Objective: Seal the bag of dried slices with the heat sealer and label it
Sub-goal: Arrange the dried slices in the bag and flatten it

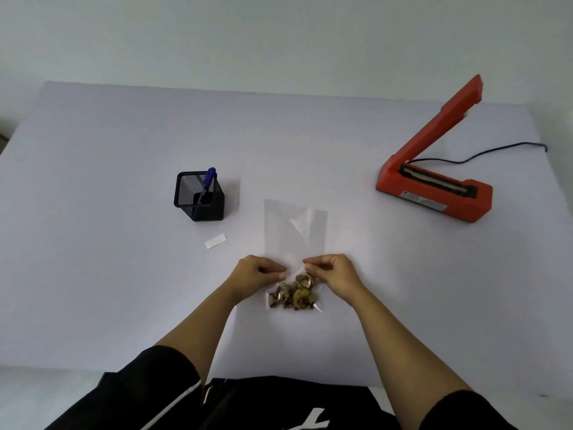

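Observation:
A clear plastic bag lies flat in the middle of the table, its empty upper part stretching away from me. Brown dried slices fill its near end. My left hand and my right hand pinch the bag from either side, just above the slices. A red heat sealer stands at the right with its arm raised open. A small white label lies left of the bag.
A black mesh pen holder with a blue pen stands left of the bag. The sealer's dark cord trails off to the right edge. The table has a pale lilac cover.

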Demonstrator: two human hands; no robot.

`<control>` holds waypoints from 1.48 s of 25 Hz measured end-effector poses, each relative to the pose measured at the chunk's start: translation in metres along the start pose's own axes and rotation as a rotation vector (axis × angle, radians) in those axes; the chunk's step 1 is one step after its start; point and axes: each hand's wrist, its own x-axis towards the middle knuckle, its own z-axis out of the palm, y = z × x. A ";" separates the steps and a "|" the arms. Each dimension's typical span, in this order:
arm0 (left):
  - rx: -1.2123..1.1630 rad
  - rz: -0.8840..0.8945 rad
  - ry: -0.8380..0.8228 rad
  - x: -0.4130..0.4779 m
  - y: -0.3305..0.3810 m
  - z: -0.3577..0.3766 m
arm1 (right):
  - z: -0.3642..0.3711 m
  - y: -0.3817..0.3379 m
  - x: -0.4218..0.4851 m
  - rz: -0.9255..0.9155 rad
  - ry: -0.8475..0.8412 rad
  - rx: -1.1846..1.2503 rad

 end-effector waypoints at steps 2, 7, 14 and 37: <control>-0.030 -0.005 -0.007 -0.004 -0.001 0.003 | 0.002 -0.001 -0.002 -0.013 0.015 -0.010; -0.086 -0.032 0.040 -0.011 0.004 0.015 | 0.001 0.003 -0.010 0.046 -0.056 0.013; -0.061 -0.032 0.110 -0.020 0.008 0.027 | -0.003 0.006 -0.015 0.004 -0.081 -0.097; 0.081 0.237 0.247 -0.014 -0.028 0.020 | 0.018 0.027 -0.015 -0.148 0.086 0.016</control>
